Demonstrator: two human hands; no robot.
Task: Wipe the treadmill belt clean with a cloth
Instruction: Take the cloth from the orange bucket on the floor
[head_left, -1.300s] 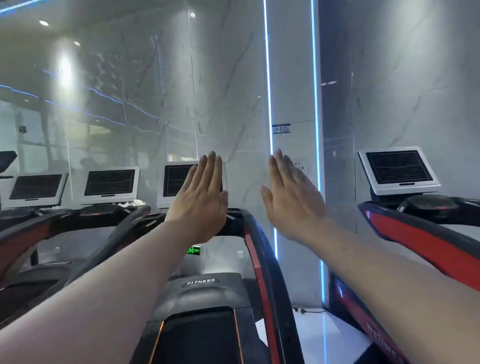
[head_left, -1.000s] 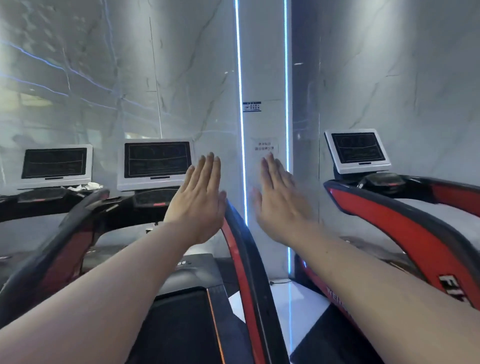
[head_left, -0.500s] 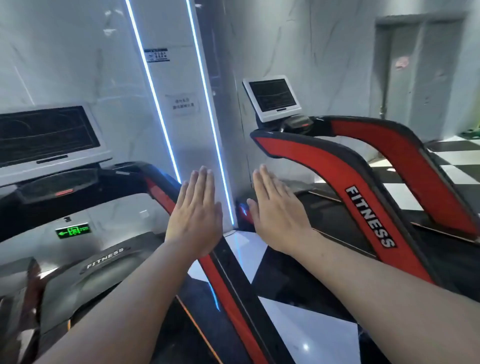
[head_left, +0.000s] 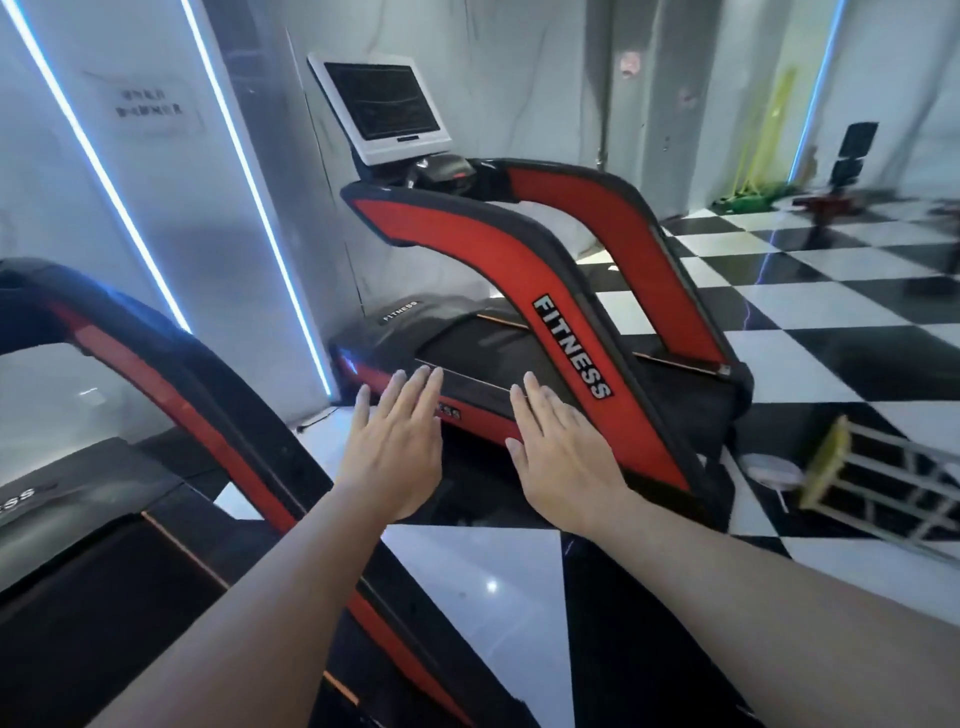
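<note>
Black treadmill belt (head_left: 493, 343) is seen ahead, not yet wiped; no cloth is seen. The left hand (head_left: 395, 457) and right hand (head_left: 561, 462) are held out flat, each grip released, nothing grasped. Only the approach is judged in hand; a cloth must be fetched next.

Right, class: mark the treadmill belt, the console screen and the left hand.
treadmill belt (head_left: 485, 344): head view, dark running surface.
console screen (head_left: 382, 101): head view, middle of dark display.
left hand (head_left: 397, 457): head view, back of hand.
</note>
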